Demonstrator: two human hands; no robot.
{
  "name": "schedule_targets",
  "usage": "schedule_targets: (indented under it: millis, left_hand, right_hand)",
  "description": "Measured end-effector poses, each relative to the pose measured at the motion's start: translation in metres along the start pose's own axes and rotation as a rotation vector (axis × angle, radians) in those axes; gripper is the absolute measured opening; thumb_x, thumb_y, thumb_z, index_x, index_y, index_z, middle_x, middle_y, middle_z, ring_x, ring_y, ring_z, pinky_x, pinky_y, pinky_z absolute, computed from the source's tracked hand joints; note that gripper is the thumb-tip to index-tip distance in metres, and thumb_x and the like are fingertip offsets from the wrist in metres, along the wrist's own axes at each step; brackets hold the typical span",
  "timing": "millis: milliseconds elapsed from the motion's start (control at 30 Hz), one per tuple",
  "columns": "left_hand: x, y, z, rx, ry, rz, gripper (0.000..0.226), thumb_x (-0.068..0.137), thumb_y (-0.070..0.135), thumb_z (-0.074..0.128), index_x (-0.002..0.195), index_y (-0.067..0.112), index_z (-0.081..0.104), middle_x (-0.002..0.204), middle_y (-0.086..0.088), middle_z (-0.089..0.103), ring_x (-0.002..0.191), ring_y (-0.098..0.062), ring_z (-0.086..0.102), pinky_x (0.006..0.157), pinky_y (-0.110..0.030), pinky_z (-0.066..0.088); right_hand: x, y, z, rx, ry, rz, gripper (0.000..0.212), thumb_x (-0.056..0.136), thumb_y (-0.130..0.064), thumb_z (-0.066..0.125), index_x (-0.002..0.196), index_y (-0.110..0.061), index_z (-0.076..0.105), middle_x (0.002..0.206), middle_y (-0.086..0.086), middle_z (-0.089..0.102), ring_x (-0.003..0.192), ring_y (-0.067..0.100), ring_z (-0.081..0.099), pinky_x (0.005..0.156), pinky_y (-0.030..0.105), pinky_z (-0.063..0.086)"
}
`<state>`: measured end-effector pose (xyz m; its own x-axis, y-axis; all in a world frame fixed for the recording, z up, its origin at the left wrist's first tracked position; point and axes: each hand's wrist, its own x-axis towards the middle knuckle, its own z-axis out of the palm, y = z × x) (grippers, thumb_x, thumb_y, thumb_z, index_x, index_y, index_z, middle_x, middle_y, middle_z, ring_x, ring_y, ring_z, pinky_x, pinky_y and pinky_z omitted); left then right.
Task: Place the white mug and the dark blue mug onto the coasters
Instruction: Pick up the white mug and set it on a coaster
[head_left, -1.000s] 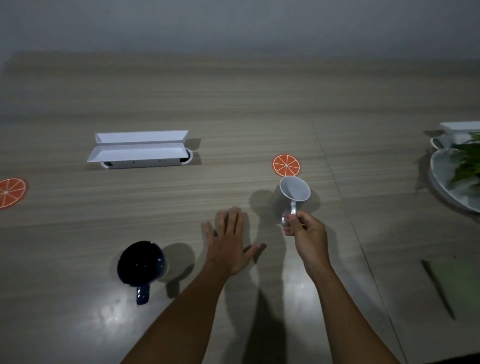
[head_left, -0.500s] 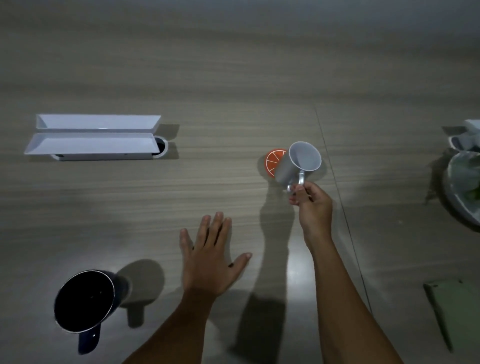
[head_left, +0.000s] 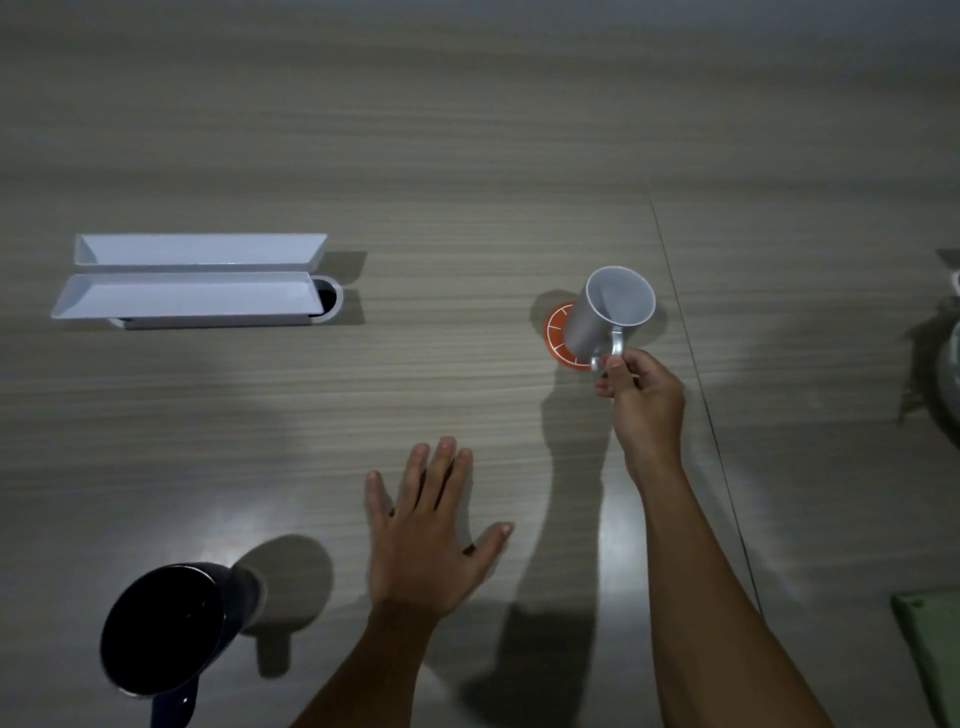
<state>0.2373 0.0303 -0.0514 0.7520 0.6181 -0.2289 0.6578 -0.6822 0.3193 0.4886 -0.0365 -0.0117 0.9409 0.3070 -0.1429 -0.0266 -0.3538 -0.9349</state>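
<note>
My right hand (head_left: 641, 397) grips the handle of the white mug (head_left: 608, 309), which stands over the orange-slice coaster (head_left: 558, 338) and hides most of it. I cannot tell whether the mug's base touches the coaster. The dark blue mug (head_left: 166, 626) stands at the lower left of the wooden table (head_left: 467, 156), handle pointing toward me. My left hand (head_left: 431, 535) lies flat on the table between the two mugs, fingers spread, holding nothing. A second coaster is not in view.
An open white cable box (head_left: 197, 280) sits in the table at the left. A grey dish (head_left: 950, 374) shows at the right edge. A green flat object (head_left: 930, 654) lies at the lower right. A seam (head_left: 696, 343) runs down the table right of the mug.
My right hand has carried the white mug forward from the near side of the coaster to over it. The view has tilted down and the far-left coaster has left the frame.
</note>
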Motion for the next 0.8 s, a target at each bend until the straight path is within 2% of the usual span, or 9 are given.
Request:
schedule_targets:
  millis: [467,633,800]
  left_hand:
    - [0.0000,-0.0006,0.0012,0.004,-0.002,0.002,0.088,0.087,0.081,0.030,0.157,0.030,0.014,0.168,0.007,0.010,0.155,-0.020,0.003,0.119,-0.068,0.005]
    - [0.0002,0.0001,0.0015,-0.002,0.002,-0.001,0.088,0.087,0.081,0.032,0.157,0.030,0.016,0.168,0.008,0.013,0.155,-0.019,0.004,0.119,-0.068,0.005]
    - [0.0006,-0.0005,0.0018,-0.007,0.003,0.001,0.088,0.087,0.081,0.030,0.157,0.030,0.014,0.168,0.007,0.010,0.155,-0.019,0.002,0.119,-0.068,0.004]
  right_hand:
    - [0.0027,0.0041,0.0006,-0.019,-0.009,-0.033,0.013,0.097,-0.012,0.061,0.100,-0.009,0.073,0.078,-0.004,0.072,0.059,-0.002,0.065,0.075,0.041,0.055]
    - [0.0018,0.0065,0.0028,-0.012,-0.025,-0.029,0.012,0.097,-0.012,0.061,0.097,-0.015,0.072,0.077,-0.005,0.071,0.060,-0.002,0.065,0.077,0.044,0.056]
    - [0.0009,0.0067,0.0030,-0.004,-0.017,-0.023,0.011,0.097,-0.012,0.061,0.097,-0.015,0.072,0.077,-0.006,0.071,0.061,-0.002,0.066,0.079,0.045,0.057]
